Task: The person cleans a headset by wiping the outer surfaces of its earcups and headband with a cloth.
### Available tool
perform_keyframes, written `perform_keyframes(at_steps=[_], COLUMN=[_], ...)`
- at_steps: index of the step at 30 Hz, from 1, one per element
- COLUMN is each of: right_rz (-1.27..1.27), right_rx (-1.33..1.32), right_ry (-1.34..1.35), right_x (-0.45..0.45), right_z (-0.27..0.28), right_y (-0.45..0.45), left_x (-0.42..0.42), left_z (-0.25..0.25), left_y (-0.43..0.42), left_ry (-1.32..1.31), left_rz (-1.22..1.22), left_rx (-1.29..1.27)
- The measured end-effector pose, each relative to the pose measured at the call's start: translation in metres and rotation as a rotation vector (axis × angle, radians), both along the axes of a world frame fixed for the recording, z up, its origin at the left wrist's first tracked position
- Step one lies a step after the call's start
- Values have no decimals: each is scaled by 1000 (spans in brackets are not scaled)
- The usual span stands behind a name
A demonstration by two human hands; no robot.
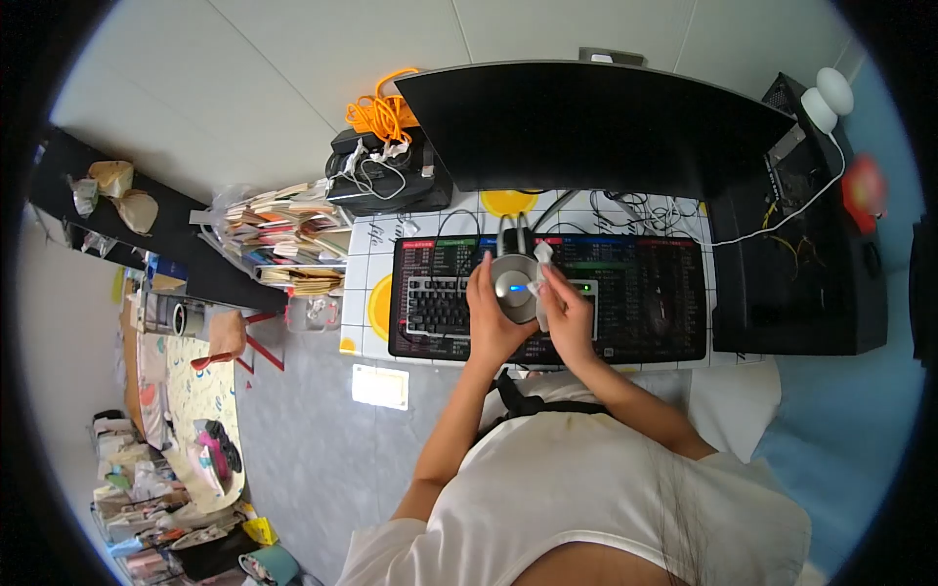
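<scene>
A round silver-grey device (515, 277) with a small blue light sits between my hands above the keyboard (437, 306). My left hand (493, 317) is wrapped round the device's left and lower side. In my right hand (570, 314) is a crumpled white tissue or cloth (542, 256), pinched against the device's right side. Two pale prong-like parts and a dark piece show just above the device. The keyboard lies on a black printed desk mat (655, 303), its middle hidden by my hands and the device.
A wide black monitor (606, 127) stands behind the mat. On the right is an open black computer case (801, 283) with a white cable. Orange cable (384, 115) and black devices lie at the back left, beside stacked papers (278, 230).
</scene>
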State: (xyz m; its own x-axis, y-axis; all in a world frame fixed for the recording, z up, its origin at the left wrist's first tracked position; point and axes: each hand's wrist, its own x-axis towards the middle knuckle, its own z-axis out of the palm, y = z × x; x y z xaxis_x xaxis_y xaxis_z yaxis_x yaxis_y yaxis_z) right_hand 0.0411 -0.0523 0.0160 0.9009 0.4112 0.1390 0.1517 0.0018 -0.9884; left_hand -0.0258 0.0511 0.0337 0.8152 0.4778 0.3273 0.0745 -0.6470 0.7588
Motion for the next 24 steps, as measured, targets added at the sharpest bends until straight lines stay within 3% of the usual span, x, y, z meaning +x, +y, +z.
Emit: perform_keyframes(at_steps=[3, 6, 8, 12, 16, 18, 24], right_rz=[-6, 105, 180, 279, 509, 698, 771], right_rx=[-15, 72, 60, 94, -68, -36, -115], right_ry=[-71, 270, 288, 229, 133, 120, 183], right_x=[6, 38, 52, 91, 126, 139, 158], right_z=[-15, -6, 1, -7, 15, 18, 27], right_y=[-1, 9, 6, -9, -25, -26, -33], left_x=[8, 14, 20, 16, 32, 45, 66], left_z=[0, 0, 1, 10, 31, 46, 49], left_y=[-7, -24, -25, -11, 12, 10, -5], left_ry=[-58, -16, -47, 28, 66, 115, 169], left_rz=[150, 152, 188, -33, -157, -310, -344], left_rx=[-7, 200, 185, 6, 212, 512, 567])
